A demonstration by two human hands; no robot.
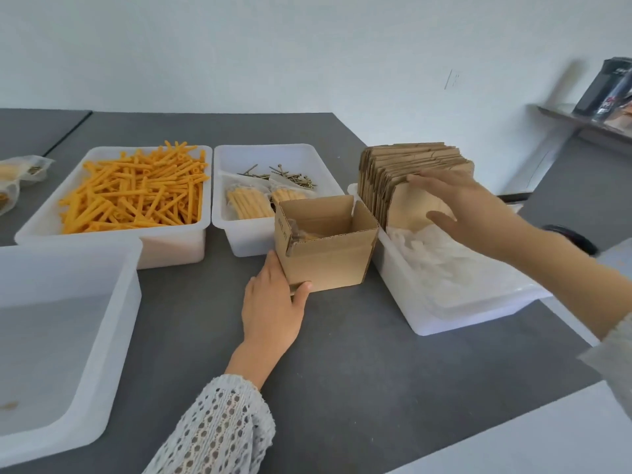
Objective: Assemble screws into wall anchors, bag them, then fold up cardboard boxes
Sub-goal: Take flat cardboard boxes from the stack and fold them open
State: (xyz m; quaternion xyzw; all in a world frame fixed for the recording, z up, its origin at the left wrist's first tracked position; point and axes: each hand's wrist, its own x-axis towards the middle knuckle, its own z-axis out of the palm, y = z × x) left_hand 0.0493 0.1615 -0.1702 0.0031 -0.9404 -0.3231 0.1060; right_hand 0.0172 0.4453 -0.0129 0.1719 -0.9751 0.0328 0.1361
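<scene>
A worker's left hand (pixel 273 302) gripped the near left corner of an open cardboard box (pixel 326 244) on the grey table (pixel 342 371), thumb on the front wall and fingers curled round the side. A bagged set appeared to lie inside the box, though it was only partly visible. The right hand (pixel 468 206), fingers spread and relaxed, rested against the front sheet of a stack of flat boxes (pixel 403 176) standing on edge in the right-hand bin (pixel 478 316), above a heap of clear bags (pixel 455 265).

The risks were plain. Pulling one flat sheet from so tight a row could have dragged its neighbours out or tipped the stack forward onto the bags. The open box, steadied at one corner only, could have slid or twisted against the bin if nudged, spilling its contents.

Further back stood a bin holding loose screws (pixel 290 177) and filled bags (pixel 249 203), and beside it a bin of orange wall anchors (pixel 136 193), both well stocked, suggesting much assembly remained.
</scene>
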